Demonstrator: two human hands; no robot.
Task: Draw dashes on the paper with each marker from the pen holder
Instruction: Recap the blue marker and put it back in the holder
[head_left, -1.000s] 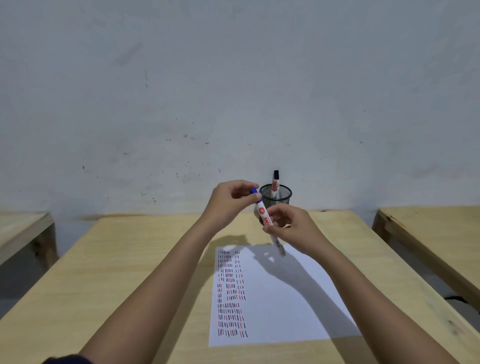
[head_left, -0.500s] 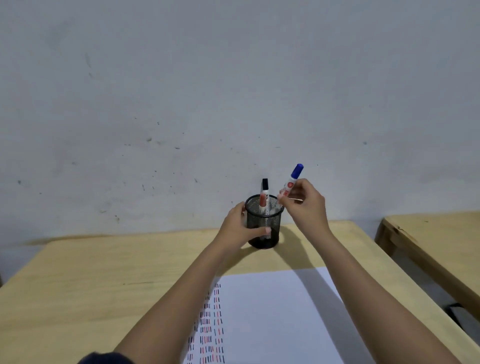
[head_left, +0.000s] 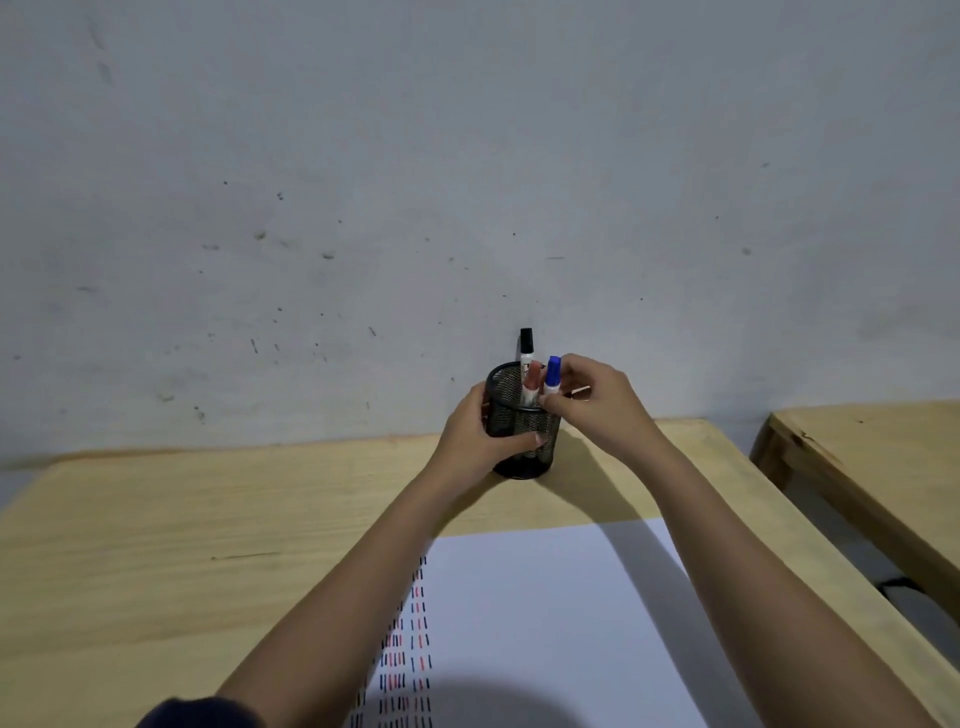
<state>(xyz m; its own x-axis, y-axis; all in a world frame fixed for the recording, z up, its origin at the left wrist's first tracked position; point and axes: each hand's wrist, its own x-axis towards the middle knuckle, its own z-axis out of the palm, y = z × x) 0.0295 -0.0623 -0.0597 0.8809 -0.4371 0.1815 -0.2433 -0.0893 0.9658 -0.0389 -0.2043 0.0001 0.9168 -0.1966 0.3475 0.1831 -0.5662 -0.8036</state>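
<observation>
A black mesh pen holder (head_left: 514, 415) stands near the table's far edge, by the wall. My left hand (head_left: 472, 441) wraps around its left side and front. My right hand (head_left: 592, 397) pinches the blue-capped marker (head_left: 552, 375), whose lower body sits inside the holder while the cap sticks out above the rim. A black-capped marker (head_left: 526, 345) and a red-capped marker (head_left: 532, 382) stand in the holder too. The white paper (head_left: 545, 613) lies in front of me, with columns of red, blue and black dashes (head_left: 408, 654) along its left side.
The wooden table (head_left: 208, 545) meets a grey wall right behind the holder. A second wooden table (head_left: 872, 457) stands to the right across a narrow gap. My forearms cross over the paper, and a dark sleeve edge (head_left: 202, 714) shows at the bottom.
My right hand has lowered the capped blue marker from above the holder down into it. My left hand keeps its grip on the holder. One second ago both hands held the marker over the paper.
</observation>
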